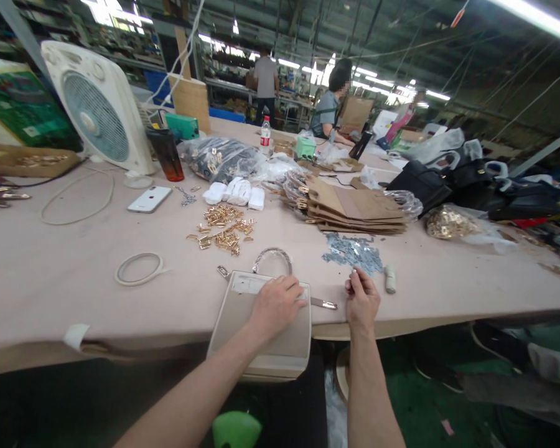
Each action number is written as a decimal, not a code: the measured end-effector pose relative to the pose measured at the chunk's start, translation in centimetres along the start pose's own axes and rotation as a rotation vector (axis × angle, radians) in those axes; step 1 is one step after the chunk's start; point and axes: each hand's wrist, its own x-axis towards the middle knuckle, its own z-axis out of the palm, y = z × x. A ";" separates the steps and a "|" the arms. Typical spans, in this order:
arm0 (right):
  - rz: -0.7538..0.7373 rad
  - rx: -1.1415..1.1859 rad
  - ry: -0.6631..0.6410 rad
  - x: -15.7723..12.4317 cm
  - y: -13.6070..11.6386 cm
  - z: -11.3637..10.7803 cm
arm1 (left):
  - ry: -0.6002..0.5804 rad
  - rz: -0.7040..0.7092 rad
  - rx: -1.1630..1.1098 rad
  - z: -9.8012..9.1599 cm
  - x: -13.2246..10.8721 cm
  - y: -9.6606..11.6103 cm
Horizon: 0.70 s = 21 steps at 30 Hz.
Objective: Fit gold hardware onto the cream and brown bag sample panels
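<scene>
Taupe bag (236,314) with its far end on the counter (158,311), near end jutting past the counter's edge; axis through the handle (272,251) pointing away from the wearer. Left hand (277,305) the nearer: palm down on the bag's far right part, grip slack and spread, no clasp visible, underside hidden. Right hand (363,298) off the bag's right side, apart from it, just past the tip of the right strap (324,303); grip pinched on a small pale piece (354,271), too small to identify. Key relation, by judgement: piece to the right of the bag, roughly level with its far edge, strap lying partway across the gap. Grey metal plates (352,251) heaped beyond the bag to the right, gold fittings (221,214) beyond its far left corner.
</scene>
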 end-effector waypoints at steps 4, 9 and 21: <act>0.014 0.024 -0.038 -3.2 -0.9 2.9 | -0.001 0.002 -0.009 -0.1 0.1 0.2; 0.178 -0.067 -0.250 -5.1 -2.7 4.2 | -0.007 -0.001 -0.005 0.2 0.1 0.1; 0.262 -0.181 -0.462 -6.8 -3.4 3.9 | 0.034 -0.003 -0.082 1.0 0.1 -1.3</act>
